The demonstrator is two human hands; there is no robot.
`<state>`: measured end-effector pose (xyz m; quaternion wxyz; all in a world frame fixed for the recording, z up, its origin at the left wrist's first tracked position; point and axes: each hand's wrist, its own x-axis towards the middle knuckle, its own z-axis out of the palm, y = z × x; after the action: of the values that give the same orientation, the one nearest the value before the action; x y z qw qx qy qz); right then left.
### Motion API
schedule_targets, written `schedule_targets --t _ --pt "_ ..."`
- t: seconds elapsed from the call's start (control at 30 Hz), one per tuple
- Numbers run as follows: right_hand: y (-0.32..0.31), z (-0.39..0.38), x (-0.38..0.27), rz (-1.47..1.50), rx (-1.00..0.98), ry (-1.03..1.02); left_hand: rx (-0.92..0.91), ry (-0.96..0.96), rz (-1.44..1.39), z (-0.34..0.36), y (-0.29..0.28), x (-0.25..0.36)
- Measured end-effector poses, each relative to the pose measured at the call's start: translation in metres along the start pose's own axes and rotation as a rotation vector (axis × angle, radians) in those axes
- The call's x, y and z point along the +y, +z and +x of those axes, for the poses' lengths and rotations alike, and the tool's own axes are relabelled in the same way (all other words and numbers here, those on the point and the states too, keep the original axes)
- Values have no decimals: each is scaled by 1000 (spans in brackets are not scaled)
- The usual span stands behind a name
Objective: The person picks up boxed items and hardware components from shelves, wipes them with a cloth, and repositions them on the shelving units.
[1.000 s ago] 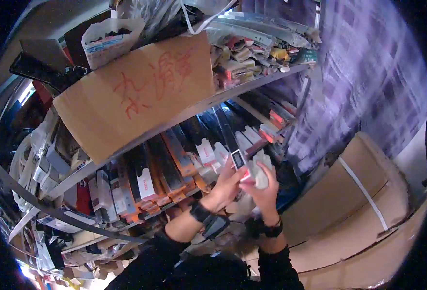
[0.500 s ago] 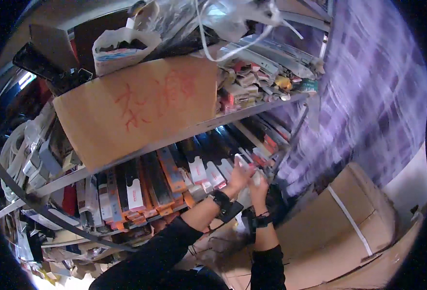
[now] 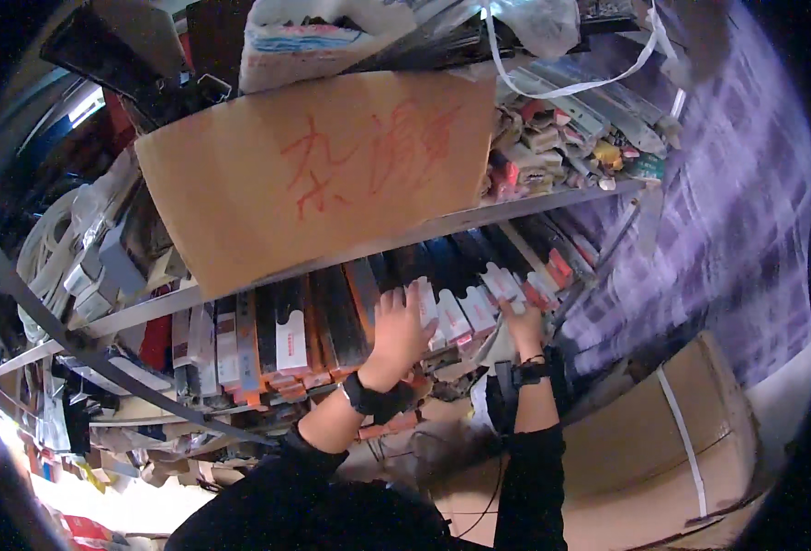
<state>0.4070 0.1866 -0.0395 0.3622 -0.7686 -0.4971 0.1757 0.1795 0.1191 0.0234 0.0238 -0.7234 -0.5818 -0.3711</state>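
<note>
Several long, narrow boxes lie packed side by side on the lower shelf, their ends toward me. My left hand [image 3: 398, 335] rests against the box ends, fingers stretched up and flat, holding nothing. Right of it, some boxes have white ends, among them a white-ended box [image 3: 477, 310]. My right hand [image 3: 525, 331] is at the right end of this row, its fingers bent at the white ends. A pale cloth-like piece [image 3: 497, 347] hangs beside its palm and appears to be gripped there; the fingertips are partly hidden.
A big brown cardboard sheet [image 3: 240, 197] with red handwriting fronts the upper shelf. Torn small boxes [image 3: 538, 147] and plastic bags are piled beside it. A large strapped carton [image 3: 626, 441] stands at lower right, below a purple patterned curtain [image 3: 727, 184]. Coiled cable [image 3: 52, 239] hangs at left.
My hands have come apart. The left has moved left and flattened against the boxes; the right stays at the row's right end. The view has shifted, so the shelf sits further right.
</note>
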Motion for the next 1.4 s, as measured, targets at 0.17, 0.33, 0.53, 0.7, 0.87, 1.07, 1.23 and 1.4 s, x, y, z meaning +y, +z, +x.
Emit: schedule_targets --t 0.17,0.33,0.53,0.7,0.87,1.07,1.23,1.4 --pt "-31 -44 -33 217 309 -113 -124 1 286 -7 24 -7" --pt "-43 -77 -29 741 277 -254 -133 -92 305 4 37 5" --pt "-22 -95 -13 847 303 -226 -108 91 222 6 49 50" --pt "-18 -96 -21 949 286 -182 -312 -37 128 23 85 72" --pt "-41 -106 -2 772 370 -92 -38 170 120 22 80 50" --pt "-60 -133 43 749 392 -50 210 26 63 -22 -51 -21" --pt "-61 -145 42 886 306 5 195 -424 285 -79 -133 -80" --pt "-47 -154 -28 1022 121 -113 176 -350 322 -93 -121 -79"
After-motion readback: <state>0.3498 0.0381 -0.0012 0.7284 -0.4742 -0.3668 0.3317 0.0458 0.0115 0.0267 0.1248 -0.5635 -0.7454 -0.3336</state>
